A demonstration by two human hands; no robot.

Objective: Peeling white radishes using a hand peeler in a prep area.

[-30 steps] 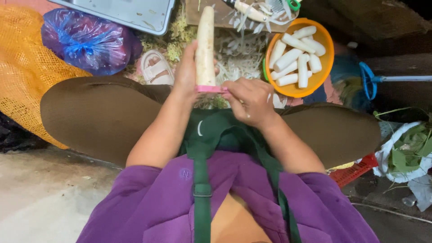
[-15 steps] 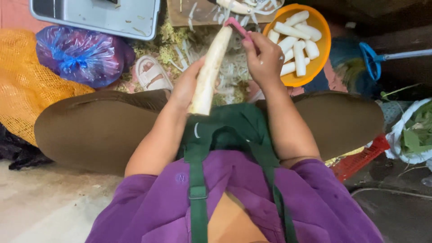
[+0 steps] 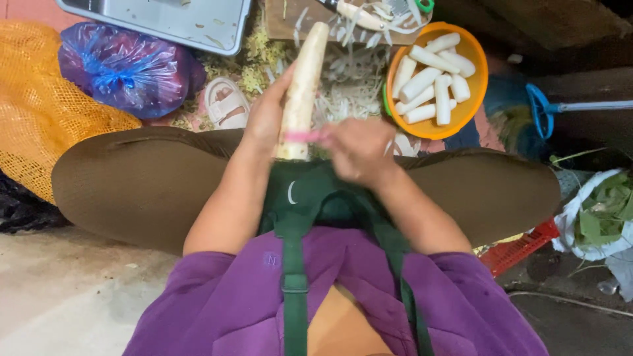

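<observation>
blue bag [image 3: 125,69]: knotted plastic, left of white root [image 3: 301,89]
left hand [image 3: 267,118]: wrapped round root, upright
right hand [image 3: 356,148]: closed on pink peeler [image 3: 304,136] at root base

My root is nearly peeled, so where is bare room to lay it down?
Bare concrete floor lower left, below the orange mesh sack. The ground ahead is crowded: peelings, orange bowl, sandal, blue bag, grey tray.

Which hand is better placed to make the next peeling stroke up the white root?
Right. The right hand holds the pink peeler against the white root near its base; the left hand grips the root, steadying it.
</observation>
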